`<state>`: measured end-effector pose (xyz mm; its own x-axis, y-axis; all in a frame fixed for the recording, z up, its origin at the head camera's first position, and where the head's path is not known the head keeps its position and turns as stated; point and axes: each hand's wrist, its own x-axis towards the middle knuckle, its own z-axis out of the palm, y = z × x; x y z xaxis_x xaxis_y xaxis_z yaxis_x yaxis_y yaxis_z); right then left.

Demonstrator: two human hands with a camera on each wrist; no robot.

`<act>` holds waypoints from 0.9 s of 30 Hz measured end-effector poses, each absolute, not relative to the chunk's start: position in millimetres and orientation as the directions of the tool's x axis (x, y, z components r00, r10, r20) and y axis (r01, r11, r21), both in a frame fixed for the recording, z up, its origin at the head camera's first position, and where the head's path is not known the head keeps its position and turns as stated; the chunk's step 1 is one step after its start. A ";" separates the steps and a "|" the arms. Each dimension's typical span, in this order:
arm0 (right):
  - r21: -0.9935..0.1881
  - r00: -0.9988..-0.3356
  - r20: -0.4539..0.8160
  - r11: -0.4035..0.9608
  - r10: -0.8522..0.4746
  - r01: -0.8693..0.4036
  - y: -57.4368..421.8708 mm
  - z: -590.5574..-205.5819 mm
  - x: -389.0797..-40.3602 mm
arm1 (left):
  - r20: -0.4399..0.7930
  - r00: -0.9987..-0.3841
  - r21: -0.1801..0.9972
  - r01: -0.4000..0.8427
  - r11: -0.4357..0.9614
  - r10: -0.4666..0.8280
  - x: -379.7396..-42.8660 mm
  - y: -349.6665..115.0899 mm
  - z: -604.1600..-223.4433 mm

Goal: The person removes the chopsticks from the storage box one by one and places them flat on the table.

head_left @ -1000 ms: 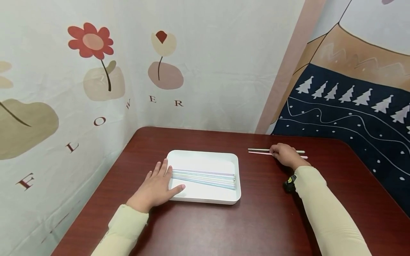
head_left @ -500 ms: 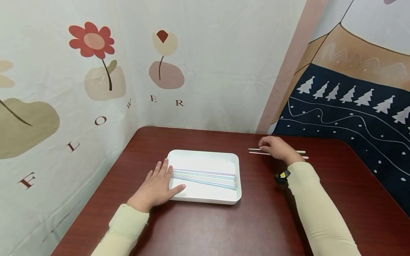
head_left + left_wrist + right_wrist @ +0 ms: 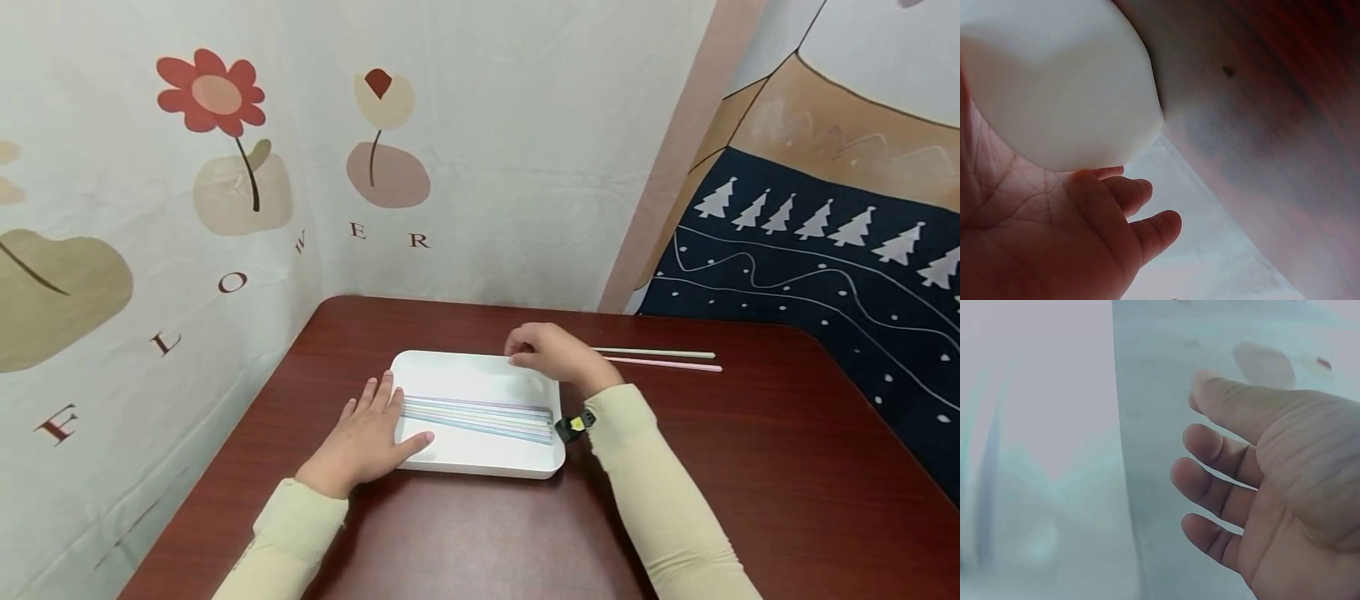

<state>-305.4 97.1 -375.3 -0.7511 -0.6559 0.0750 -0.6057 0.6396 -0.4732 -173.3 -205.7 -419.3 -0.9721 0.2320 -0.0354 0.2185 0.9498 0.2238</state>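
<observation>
Head view: the likeliest trouble is the right hand [image 3: 551, 354], poised over the far right corner of the white tray [image 3: 480, 472], brushing its rim; low contact could shift the tray or splay the stick bundle [image 3: 477, 417] inside it. A careless sideways sweep could also roll the green stick [image 3: 652, 352] and pink stick [image 3: 663, 364], which lie on the desk [image 3: 480, 542] to the tray's right. That hand is loosely curled (nothing visible between its fingers). The left hand [image 3: 363, 437], fingers spread straight, rests against the tray's left end, thumb over its near rim; if it pressed unevenly, the tray might tip. The bundle runs from the left fingertips towards the tray's right wall, nearer the viewer than the right hand.
</observation>
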 end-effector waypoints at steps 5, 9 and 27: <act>-0.508 -0.691 0.040 0.581 -0.722 -0.636 60.1 -385.4 -298.8 | -0.036 -0.971 0.220 0.222 0.950 0.235 -173.9 -205.4 -420.0; -0.530 -0.658 -0.008 0.562 -0.753 -0.636 38.7 -399.7 -294.5 | -0.037 -0.971 0.213 0.223 0.951 0.236 -173.8 -205.6 -420.1; -0.567 -0.679 -0.047 0.579 -0.732 -0.585 27.6 -430.2 -296.2 | -0.029 -0.970 0.221 0.231 0.947 0.243 -172.9 -205.4 -420.4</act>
<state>-296.2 27.6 -430.2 -0.6794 -0.7323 -0.0467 -0.5855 0.5794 -0.5670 -172.9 -205.4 -420.4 -0.9695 0.2432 -0.0291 0.2310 0.9474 0.2214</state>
